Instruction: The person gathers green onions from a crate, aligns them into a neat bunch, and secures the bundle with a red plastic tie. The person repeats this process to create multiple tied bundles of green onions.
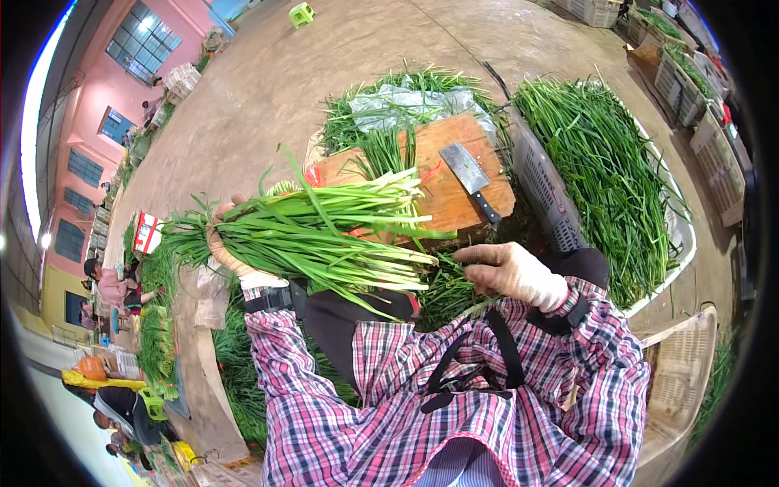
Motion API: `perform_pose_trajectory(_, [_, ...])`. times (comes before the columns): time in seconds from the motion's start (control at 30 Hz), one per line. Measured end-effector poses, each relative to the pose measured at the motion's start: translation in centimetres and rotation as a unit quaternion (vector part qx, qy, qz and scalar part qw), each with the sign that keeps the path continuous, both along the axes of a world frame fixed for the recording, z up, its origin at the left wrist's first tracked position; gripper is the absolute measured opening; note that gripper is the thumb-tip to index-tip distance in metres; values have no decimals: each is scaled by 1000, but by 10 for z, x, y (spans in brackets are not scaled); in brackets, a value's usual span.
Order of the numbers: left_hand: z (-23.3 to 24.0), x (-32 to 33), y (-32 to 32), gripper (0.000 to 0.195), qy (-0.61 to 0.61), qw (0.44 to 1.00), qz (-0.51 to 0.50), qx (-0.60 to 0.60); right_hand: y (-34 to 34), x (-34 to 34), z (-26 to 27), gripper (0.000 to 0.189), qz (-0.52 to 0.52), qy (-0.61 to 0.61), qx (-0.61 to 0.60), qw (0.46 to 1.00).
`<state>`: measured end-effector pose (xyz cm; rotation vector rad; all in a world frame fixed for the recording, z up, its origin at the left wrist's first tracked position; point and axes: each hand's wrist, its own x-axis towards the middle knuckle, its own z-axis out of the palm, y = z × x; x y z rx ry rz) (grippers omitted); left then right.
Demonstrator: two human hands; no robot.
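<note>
My left hand (224,243), in a worn glove, grips a thick bunch of garlic chives (316,228) near its leafy end. The pale cut stems point right, over the near edge of a wooden chopping board (459,143). My right hand (511,271), gloved with bare fingertips, hovers just right of the stems and holds no clear object; its fingers are slightly blurred and loosely apart. On the board lies a cleaver (470,176) with a black handle toward me. A smaller bundle of chives (386,149) rests on the board's left part, partly hidden by the held bunch.
A white plastic crate (688,234) heaped with chives (596,176) stands at my right. Behind the board, clear plastic sheeting (426,106) covers more chives. An emptier crate (681,377) sits lower right. Chives (240,365) lie left of my legs. Other people (115,286) work at far left.
</note>
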<state>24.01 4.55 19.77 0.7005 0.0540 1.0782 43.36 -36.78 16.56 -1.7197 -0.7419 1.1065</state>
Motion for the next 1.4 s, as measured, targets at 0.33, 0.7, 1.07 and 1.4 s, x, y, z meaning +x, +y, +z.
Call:
perform_pose_trajectory(0.33, [46, 44, -55, 33, -129, 965, -226, 46, 108, -15, -11, 37, -39, 323, 181, 928])
perform_pose_trajectory(0.7, [45, 27, -47, 36, 74, 968, -241, -1, 87, -16, -47, 40, -104, 322, 333, 880])
perform_pose_trajectory(1.07, [-27, 7, -11, 17, 55, 997, 32, -51, 10, -25, -35, 32, 179, 341, 209, 899])
perform_pose_trajectory(1.4, [-37, -13, 36, 27, -22, 996, -67, -58, -40, -13, -17, 17, 180, 251, -47, 950])
